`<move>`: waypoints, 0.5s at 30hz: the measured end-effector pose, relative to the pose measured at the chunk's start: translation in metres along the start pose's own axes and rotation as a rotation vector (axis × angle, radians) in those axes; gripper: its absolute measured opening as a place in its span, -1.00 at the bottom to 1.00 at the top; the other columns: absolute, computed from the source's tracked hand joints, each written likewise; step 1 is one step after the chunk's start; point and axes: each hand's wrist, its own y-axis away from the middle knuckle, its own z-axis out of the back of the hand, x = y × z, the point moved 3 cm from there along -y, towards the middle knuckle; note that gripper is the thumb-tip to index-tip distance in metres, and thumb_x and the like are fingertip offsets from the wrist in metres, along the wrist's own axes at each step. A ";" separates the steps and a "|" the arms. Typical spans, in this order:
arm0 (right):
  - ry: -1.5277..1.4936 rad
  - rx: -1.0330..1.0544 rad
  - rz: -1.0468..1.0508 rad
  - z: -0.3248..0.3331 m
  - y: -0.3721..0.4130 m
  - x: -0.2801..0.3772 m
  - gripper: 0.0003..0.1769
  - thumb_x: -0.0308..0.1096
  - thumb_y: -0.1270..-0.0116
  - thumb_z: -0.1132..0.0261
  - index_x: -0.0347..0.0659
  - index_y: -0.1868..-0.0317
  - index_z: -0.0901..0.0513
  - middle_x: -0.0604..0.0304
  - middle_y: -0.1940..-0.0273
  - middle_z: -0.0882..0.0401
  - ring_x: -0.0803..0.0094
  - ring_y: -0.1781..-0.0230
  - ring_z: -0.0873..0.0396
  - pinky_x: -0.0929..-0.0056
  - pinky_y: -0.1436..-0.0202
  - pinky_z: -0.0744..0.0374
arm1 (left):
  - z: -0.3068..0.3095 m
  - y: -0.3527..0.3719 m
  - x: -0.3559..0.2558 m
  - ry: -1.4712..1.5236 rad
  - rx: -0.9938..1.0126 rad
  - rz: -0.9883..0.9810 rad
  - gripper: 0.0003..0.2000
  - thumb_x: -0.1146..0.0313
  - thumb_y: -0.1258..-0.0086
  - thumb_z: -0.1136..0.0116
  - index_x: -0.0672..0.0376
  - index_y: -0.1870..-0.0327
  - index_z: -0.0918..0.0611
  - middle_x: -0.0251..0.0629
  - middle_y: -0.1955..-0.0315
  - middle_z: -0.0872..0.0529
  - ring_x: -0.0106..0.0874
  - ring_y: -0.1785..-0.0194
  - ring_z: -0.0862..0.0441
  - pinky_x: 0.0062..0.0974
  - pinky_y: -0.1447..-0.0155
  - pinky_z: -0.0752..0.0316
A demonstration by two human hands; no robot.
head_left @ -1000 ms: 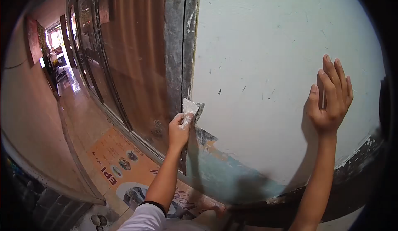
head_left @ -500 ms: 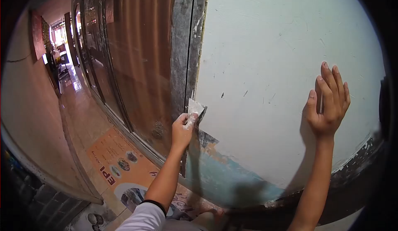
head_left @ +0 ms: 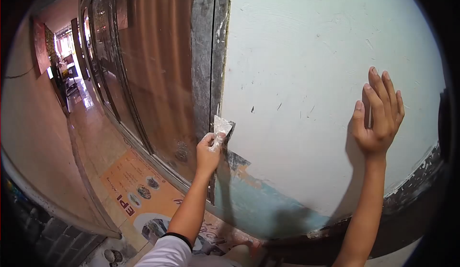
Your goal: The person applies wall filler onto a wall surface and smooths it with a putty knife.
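My left hand grips a putty knife smeared with white paste, its blade at the left edge of the white wall panel, beside the dark wooden frame. White paste also coats the fingers. Higher and to the right, my right hand is raised with its fingers apart, on or close to the panel, and holds nothing. Below the blade, a dark patch and a turquoise area show at the panel's lower part.
Left of the frame are glazed panels with a brown curtain behind them. An orange printed banner lies on the floor. A tiled corridor runs back at the left, beside a curved wall with concrete blocks below.
The view has shifted slightly, so the panel and frame sit a little further left. My left hand keeps hold of the putty knife at the panel's edge, and my right hand stays raised.
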 end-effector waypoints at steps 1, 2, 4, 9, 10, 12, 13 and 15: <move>-0.003 -0.008 -0.001 0.000 0.000 0.000 -0.62 -0.40 -0.23 -0.28 0.02 -0.08 -0.71 0.33 -0.36 -0.66 0.30 -0.52 -0.45 0.18 -0.68 -0.06 | 0.001 0.002 0.001 0.013 -0.012 0.001 -0.63 0.12 -0.58 -0.28 0.24 0.37 -0.61 -0.54 0.59 -0.46 -0.68 0.46 -0.31 -0.56 0.38 -0.24; -0.003 -0.008 0.001 0.001 0.000 0.000 -0.62 -0.40 -0.23 -0.28 0.02 -0.08 -0.71 0.33 -0.36 -0.66 0.30 -0.52 -0.45 0.18 -0.68 -0.06 | 0.003 0.005 0.009 0.015 -0.013 0.001 -0.63 0.12 -0.58 -0.28 0.24 0.37 -0.61 -0.54 0.59 -0.46 -0.68 0.46 -0.31 -0.56 0.38 -0.24; -0.008 0.007 -0.002 0.001 -0.001 0.000 -0.63 -0.39 -0.23 -0.28 0.03 -0.07 -0.71 0.34 -0.36 -0.67 0.30 -0.52 -0.45 0.19 -0.68 -0.05 | 0.009 0.005 0.031 0.002 -0.023 0.102 -0.61 0.11 -0.58 -0.29 0.24 0.40 -0.60 -0.54 0.60 -0.46 -0.68 0.46 -0.31 -0.56 0.38 -0.24; -0.006 -0.010 0.003 0.001 -0.001 0.000 -0.65 -0.40 -0.24 -0.28 0.01 -0.06 -0.71 0.32 -0.35 -0.68 0.29 -0.51 -0.46 0.21 -0.68 -0.06 | 0.006 -0.008 0.021 0.009 -0.045 -0.041 -0.62 0.09 -0.58 -0.28 0.12 0.43 -0.55 -0.53 0.64 -0.49 -0.70 0.60 -0.36 -0.62 0.52 -0.23; -0.007 -0.014 0.002 0.001 -0.002 0.001 -0.65 -0.40 -0.24 -0.28 0.01 -0.06 -0.71 0.32 -0.35 -0.68 0.29 -0.51 -0.46 0.21 -0.68 -0.06 | 0.005 -0.011 0.012 0.008 -0.048 -0.045 -0.62 0.09 -0.58 -0.28 0.12 0.43 -0.55 -0.53 0.64 -0.49 -0.70 0.60 -0.36 -0.62 0.52 -0.23; -0.011 -0.002 0.003 0.002 -0.001 0.001 -0.65 -0.40 -0.24 -0.28 0.01 -0.05 -0.71 0.32 -0.34 -0.68 0.29 -0.51 -0.46 0.21 -0.67 -0.06 | 0.004 -0.012 0.004 0.073 -0.028 0.026 -0.60 0.09 -0.57 -0.29 0.22 0.42 -0.59 -0.55 0.60 -0.47 -0.68 0.48 -0.32 -0.57 0.39 -0.25; -0.009 -0.009 0.004 0.002 -0.002 0.000 -0.65 -0.40 -0.24 -0.28 0.01 -0.05 -0.71 0.32 -0.34 -0.68 0.29 -0.51 -0.46 0.21 -0.67 -0.06 | 0.005 -0.012 0.004 0.075 -0.029 0.020 -0.60 0.09 -0.57 -0.29 0.22 0.42 -0.59 -0.55 0.60 -0.47 -0.68 0.48 -0.32 -0.57 0.39 -0.25; -0.013 0.022 0.010 0.002 0.000 -0.001 -0.62 -0.43 -0.29 -0.28 -0.03 -0.14 -0.68 0.22 -0.38 -0.64 0.22 -0.54 -0.42 0.08 -0.65 -0.13 | 0.010 -0.005 0.009 -0.003 -0.019 0.053 -0.61 0.09 -0.58 -0.29 0.21 0.41 -0.59 -0.57 0.60 -0.47 -0.68 0.49 -0.34 -0.56 0.41 -0.25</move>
